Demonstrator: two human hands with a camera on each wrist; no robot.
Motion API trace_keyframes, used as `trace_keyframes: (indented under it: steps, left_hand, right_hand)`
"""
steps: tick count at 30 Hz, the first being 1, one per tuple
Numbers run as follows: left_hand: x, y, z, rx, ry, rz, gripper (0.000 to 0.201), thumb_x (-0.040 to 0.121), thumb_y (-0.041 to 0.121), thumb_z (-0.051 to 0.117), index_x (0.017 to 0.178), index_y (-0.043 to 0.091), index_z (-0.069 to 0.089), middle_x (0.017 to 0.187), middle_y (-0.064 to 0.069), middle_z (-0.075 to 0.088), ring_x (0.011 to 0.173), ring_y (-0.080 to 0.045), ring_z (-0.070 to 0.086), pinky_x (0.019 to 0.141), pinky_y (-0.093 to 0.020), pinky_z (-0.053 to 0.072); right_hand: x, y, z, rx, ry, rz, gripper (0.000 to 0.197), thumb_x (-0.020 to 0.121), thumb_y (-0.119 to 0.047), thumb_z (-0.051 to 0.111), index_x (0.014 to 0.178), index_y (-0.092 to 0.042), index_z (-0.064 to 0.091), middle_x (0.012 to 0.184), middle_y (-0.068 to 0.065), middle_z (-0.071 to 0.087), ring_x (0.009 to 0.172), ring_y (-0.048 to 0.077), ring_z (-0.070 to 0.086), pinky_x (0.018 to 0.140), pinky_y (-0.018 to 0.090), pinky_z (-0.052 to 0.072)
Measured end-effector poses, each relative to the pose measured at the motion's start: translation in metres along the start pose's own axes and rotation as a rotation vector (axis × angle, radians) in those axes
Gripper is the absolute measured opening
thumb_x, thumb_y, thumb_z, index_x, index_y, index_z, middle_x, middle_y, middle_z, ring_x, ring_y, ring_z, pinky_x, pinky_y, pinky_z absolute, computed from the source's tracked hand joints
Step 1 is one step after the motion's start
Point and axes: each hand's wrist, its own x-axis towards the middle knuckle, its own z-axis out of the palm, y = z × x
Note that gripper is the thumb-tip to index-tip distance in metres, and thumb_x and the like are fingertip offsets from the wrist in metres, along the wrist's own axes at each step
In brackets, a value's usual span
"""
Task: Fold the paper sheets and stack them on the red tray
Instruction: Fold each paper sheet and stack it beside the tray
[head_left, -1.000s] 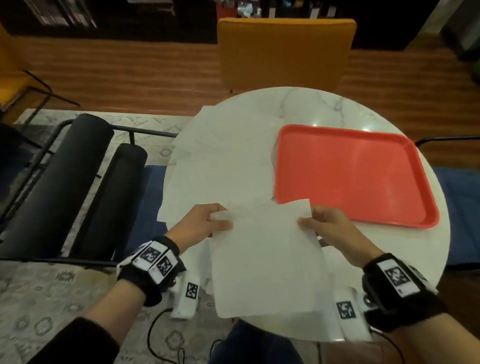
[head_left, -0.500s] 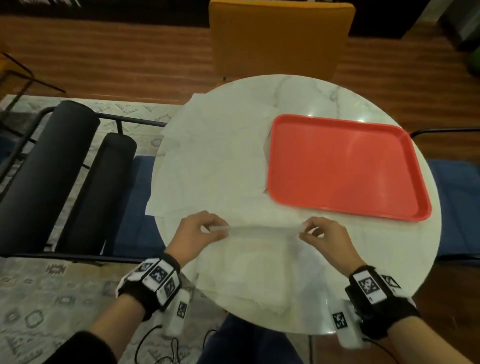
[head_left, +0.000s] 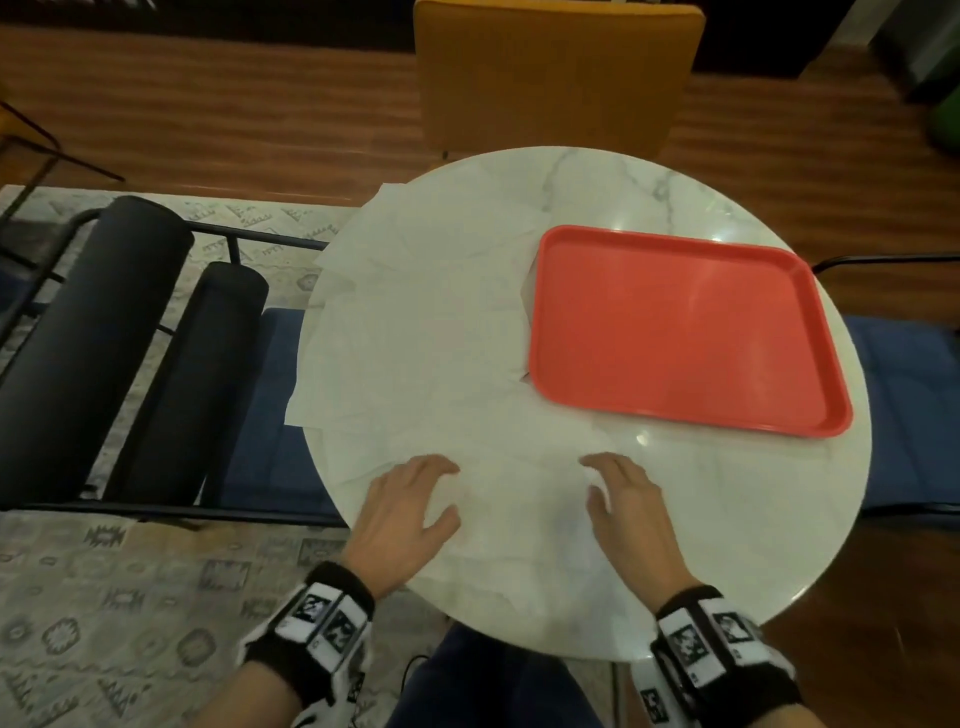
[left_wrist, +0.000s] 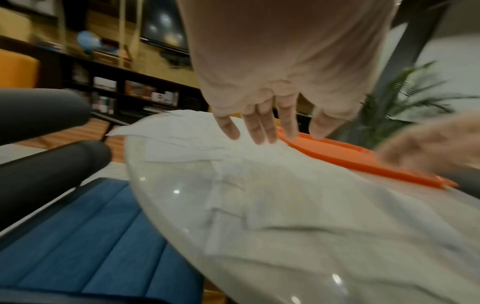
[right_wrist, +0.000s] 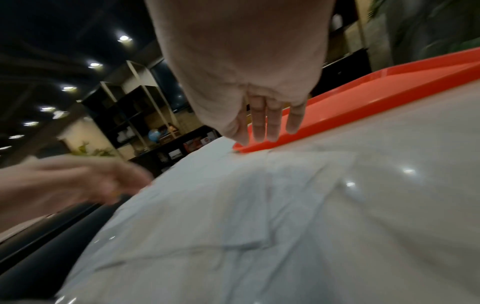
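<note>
A white paper sheet (head_left: 519, 514) lies flat on the near part of the round marble table (head_left: 727, 478), in front of me. My left hand (head_left: 410, 499) rests on its left side with fingers straight. My right hand (head_left: 618, 493) lies on its right side, fingers also straight. The wrist views show both hands' fingers (left_wrist: 259, 127) (right_wrist: 270, 123) extended just over the paper. Several more white sheets (head_left: 415, 322) lie spread over the table's left half. The red tray (head_left: 680, 332) sits on the right half with nothing on it.
An orange chair (head_left: 550, 73) stands behind the table. Black bolsters (head_left: 93, 332) and a blue cushion (head_left: 270, 415) lie to the left, another blue cushion (head_left: 904, 405) to the right. The sheets overhang the table's left edge.
The sheet I held up by its top corners has come down onto the table. Both hands have let go of the corners and now lie flat on it.
</note>
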Motion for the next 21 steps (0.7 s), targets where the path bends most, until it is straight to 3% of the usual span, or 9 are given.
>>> trace_keyframes:
  steps: [2,3,4,7,8,11,16,19,21]
  left_hand:
    - [0.006,0.016,0.023,0.163,-0.05,-0.001,0.075,0.084,0.056,0.01,0.151,0.02,0.012,0.158,0.005,0.006,0.146,-0.013,0.008,0.117,-0.04,0.007]
    - [0.008,0.019,0.037,0.241,-0.085,-0.005,0.074,0.086,0.054,0.002,0.15,0.019,-0.006,0.157,0.004,-0.012,0.146,-0.013,-0.007,0.117,-0.042,-0.003]
    - [0.009,0.02,0.048,0.288,-0.104,-0.007,0.069,0.088,0.049,0.001,0.148,0.017,-0.014,0.154,0.003,-0.019,0.145,-0.015,-0.011,0.116,-0.044,-0.007]
    - [0.005,0.01,0.065,0.302,-0.094,0.003,0.069,0.091,0.034,0.024,0.15,0.007,0.002,0.158,-0.009,0.01,0.143,-0.025,0.021,0.111,-0.051,0.012]
    - [0.005,0.003,0.07,0.314,-0.101,0.008,0.068,0.091,0.034,0.026,0.15,0.007,0.008,0.158,-0.008,0.014,0.142,-0.023,0.021,0.109,-0.052,0.013]
    - [0.005,-0.004,0.07,0.337,-0.158,-0.007,0.064,0.098,0.047,0.009,0.148,0.01,0.024,0.157,-0.004,0.018,0.143,-0.013,0.009,0.111,-0.051,0.007]
    - [0.006,-0.007,0.068,0.388,-0.166,-0.002,0.077,0.089,0.062,0.026,0.149,0.013,0.024,0.157,-0.002,0.02,0.145,-0.009,0.0,0.111,-0.052,0.007]
    - [0.006,-0.008,0.067,0.377,-0.162,-0.008,0.075,0.092,0.063,0.018,0.148,0.014,0.027,0.156,-0.001,0.024,0.143,-0.011,0.011,0.11,-0.054,0.004]
    - [0.008,-0.006,0.066,0.397,-0.111,0.003,0.07,0.094,0.059,0.016,0.144,0.013,0.036,0.152,-0.002,0.034,0.138,-0.013,0.031,0.108,-0.057,0.004]
  right_hand:
    - [0.001,-0.031,0.019,-0.01,-0.127,-0.087,0.045,0.099,-0.019,0.039,0.144,-0.012,0.036,0.153,0.006,0.029,0.143,0.023,0.024,0.114,0.033,0.015]
    - [-0.001,-0.045,0.031,-0.016,-0.231,-0.114,0.05,0.102,-0.025,0.028,0.15,-0.015,0.018,0.157,0.001,0.008,0.146,0.017,0.004,0.116,0.033,0.002]
    - [-0.004,-0.056,0.043,-0.033,-0.327,-0.125,0.052,0.103,-0.03,0.019,0.151,-0.019,0.003,0.155,-0.005,-0.009,0.144,0.012,-0.012,0.116,0.033,-0.007]
    - [-0.009,-0.063,0.07,-0.08,-0.442,-0.094,0.058,0.097,-0.047,0.003,0.148,-0.023,-0.013,0.149,-0.01,-0.025,0.139,0.007,-0.025,0.118,0.038,-0.012]
    - [-0.01,-0.059,0.074,-0.116,-0.45,-0.086,0.064,0.092,-0.053,-0.004,0.148,-0.024,-0.013,0.15,-0.01,-0.025,0.139,0.006,-0.026,0.118,0.038,-0.013]
    - [-0.012,-0.041,0.076,-0.22,-0.425,-0.089,0.066,0.086,-0.054,-0.01,0.144,-0.025,-0.017,0.152,-0.01,-0.023,0.139,0.007,-0.025,0.113,0.037,-0.019]
    - [-0.022,-0.008,0.057,-0.305,-0.386,0.027,0.066,0.083,-0.057,-0.015,0.142,-0.03,-0.024,0.15,-0.014,-0.028,0.14,0.005,-0.025,0.111,0.04,-0.021]
    - [-0.027,0.009,0.046,-0.341,-0.371,0.09,0.071,0.077,-0.06,-0.025,0.141,-0.029,-0.028,0.151,-0.013,-0.028,0.14,0.007,-0.024,0.11,0.04,-0.024]
    - [-0.027,0.013,0.041,-0.342,-0.378,0.105,0.076,0.073,-0.061,-0.031,0.14,-0.027,-0.028,0.151,-0.012,-0.028,0.139,0.007,-0.025,0.11,0.041,-0.024]
